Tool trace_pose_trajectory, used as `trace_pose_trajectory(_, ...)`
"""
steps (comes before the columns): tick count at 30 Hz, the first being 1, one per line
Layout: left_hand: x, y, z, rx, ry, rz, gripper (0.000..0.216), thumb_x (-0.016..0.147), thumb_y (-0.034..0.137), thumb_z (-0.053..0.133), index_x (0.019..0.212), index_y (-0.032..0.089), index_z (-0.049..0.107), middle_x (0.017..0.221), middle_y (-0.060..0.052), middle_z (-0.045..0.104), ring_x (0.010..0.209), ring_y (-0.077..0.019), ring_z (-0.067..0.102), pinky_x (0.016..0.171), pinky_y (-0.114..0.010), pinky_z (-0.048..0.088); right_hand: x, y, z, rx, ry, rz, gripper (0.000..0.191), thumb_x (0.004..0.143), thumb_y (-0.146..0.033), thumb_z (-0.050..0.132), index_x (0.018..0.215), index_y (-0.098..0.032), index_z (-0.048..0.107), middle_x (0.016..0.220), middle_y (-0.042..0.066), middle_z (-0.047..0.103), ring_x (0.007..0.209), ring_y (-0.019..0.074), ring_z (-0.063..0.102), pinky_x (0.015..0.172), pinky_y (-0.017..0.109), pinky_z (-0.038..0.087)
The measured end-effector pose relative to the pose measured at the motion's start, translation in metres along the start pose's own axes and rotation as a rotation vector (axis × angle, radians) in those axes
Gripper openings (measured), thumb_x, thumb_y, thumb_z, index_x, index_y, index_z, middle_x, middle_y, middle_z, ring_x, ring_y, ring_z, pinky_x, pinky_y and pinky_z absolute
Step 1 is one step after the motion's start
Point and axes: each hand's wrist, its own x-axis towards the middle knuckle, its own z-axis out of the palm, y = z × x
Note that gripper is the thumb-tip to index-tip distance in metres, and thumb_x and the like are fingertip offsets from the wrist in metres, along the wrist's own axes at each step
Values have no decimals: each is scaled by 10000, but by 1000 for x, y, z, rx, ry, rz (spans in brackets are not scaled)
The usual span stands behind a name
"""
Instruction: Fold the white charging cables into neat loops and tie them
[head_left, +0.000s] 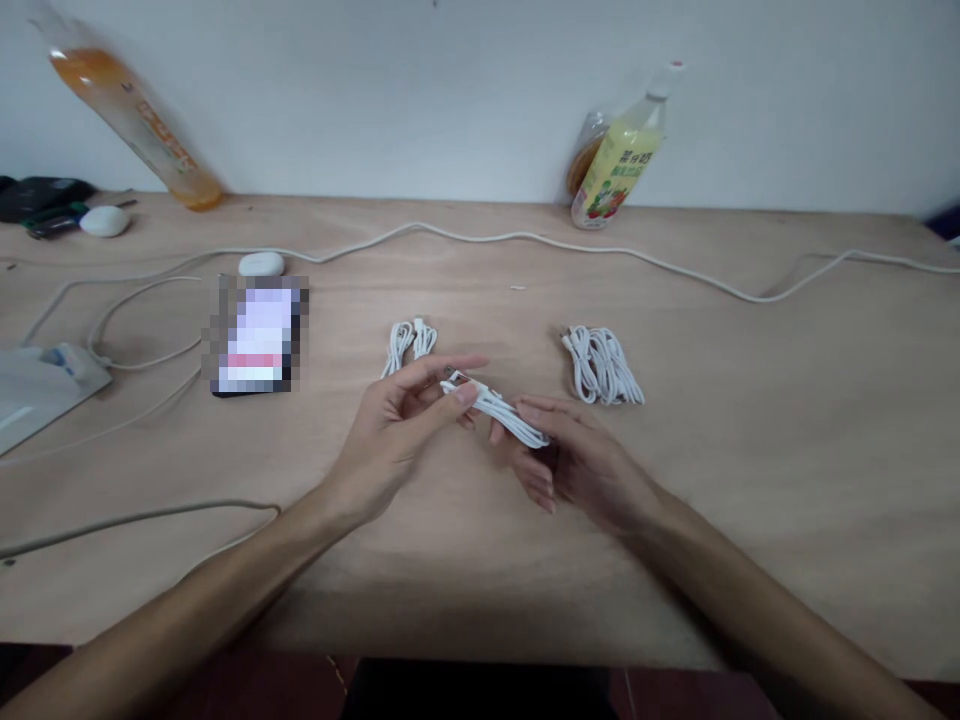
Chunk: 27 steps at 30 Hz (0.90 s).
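Observation:
Both hands hold one bundled white cable (501, 410) just above the middle of the wooden table (465, 560). My left hand (401, 420) pinches the bundle's plug end between thumb and fingers. My right hand (570, 460) cups the other end from below. A small coiled white cable (409, 345) lies on the table just beyond my left hand. A larger pile of coiled white cables (602, 365) lies beyond my right hand.
A phone (256, 338) lies left of centre, with a white earbud case (261, 264) behind it. A long white cord (525, 240) snakes across the back. Two drink bottles (619, 160) (135, 110) lean on the wall. A white pouch (37, 385) sits at the left edge.

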Motion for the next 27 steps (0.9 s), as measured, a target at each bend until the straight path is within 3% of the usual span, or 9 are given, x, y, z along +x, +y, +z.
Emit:
trace_pose_trajectory(5, 1, -1, 0, -69, 35, -19, 372, 908, 276, 879, 1275, 229, 835, 920, -16, 823, 852, -175, 744, 924, -335, 579, -1, -1, 2, -55, 49, 23, 269, 1019, -452, 729, 992, -184, 747, 666, -41, 631, 473, 79, 504, 410, 176, 387)
trace_pose_trajectory(11, 1, -2, 0, -166, 74, -62, 331, 843, 292, 944, 1161, 245, 867, 964, -16, 848, 901, -156, 756, 916, -285, 586, 1, -1, 3, -132, 26, 5, 280, 1003, -462, 759, 969, -188, 717, 790, -2, 734, 503, 77, 556, 413, 178, 408)
trace_pose_trajectory(16, 2, -5, -1, -152, 86, -67, 296, 807, 306, 977, 1084, 251, 887, 910, -7, 840, 847, -142, 742, 860, -263, 585, 2, 0, 3, -227, 6, -42, 273, 1005, -459, 767, 989, -190, 721, 809, 2, 752, 509, 76, 537, 435, 190, 416)
trace_pose_trajectory(22, 1, -3, 0, -125, 73, -80, 344, 842, 321, 947, 1164, 225, 873, 1078, -67, 871, 893, -190, 769, 916, -336, 602, 2, 2, 2, -211, 9, -30, 319, 1033, -498, 725, 966, -186, 726, 820, 14, 756, 536, 87, 569, 460, 196, 446)
trace_pose_trajectory(27, 0, -1, 1, -179, 50, -91, 350, 855, 306, 940, 1189, 232, 867, 1188, -78, 873, 839, -160, 768, 898, -314, 598, 2, 4, 1, -137, -13, -19, 361, 1029, -532, 721, 1028, -172, 752, 791, 17, 743, 531, 91, 577, 445, 192, 438)
